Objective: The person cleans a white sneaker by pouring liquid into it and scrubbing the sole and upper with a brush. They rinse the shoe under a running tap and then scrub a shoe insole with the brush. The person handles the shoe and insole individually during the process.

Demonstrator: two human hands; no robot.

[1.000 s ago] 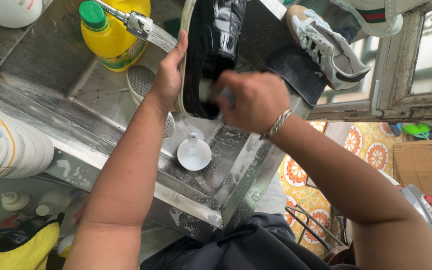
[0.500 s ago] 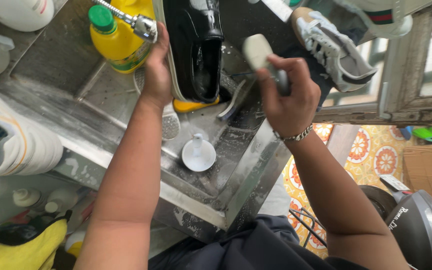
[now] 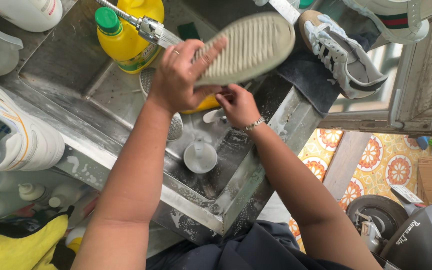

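I note one shoe [image 3: 246, 47], held sole-up over the sink [image 3: 66, 95], its pale ribbed tread facing my camera. It sits at about 12 o'clock in my view, just right of the spray head [image 3: 151, 29].

The left hand [image 3: 178, 80] is clamped on the shoe's heel end, fingers across the tread and thumb underneath. The right hand [image 3: 238, 105] is low in the basin at 6 o'clock from the shoe, fingers curled down onto a pale handle [image 3: 211, 116] lying beside a yellow object [image 3: 203, 104]. I cannot tell whether it has the handle pinched or is only touching it.

My judgement: the work stands at the sole, with the shoe turned over for it and the right hand at a tool. The next move calls for a firm hold on that handle and the shoe kept steady; the wet sole could slip in the left hand.

Surroundings:
- A yellow bottle [image 3: 126, 40] stands at 9 o'clock from the shoe.
- A white plug [image 3: 200, 156] sits on the sink floor at 6 o'clock, near a round strainer [image 3: 175, 127].
- A grey-and-white sneaker [image 3: 341, 55] rests on a dark cloth [image 3: 301, 80] at 3 o'clock.
- A white sneaker [image 3: 11, 135] lies on the ledge, well apart at 8 o'clock.
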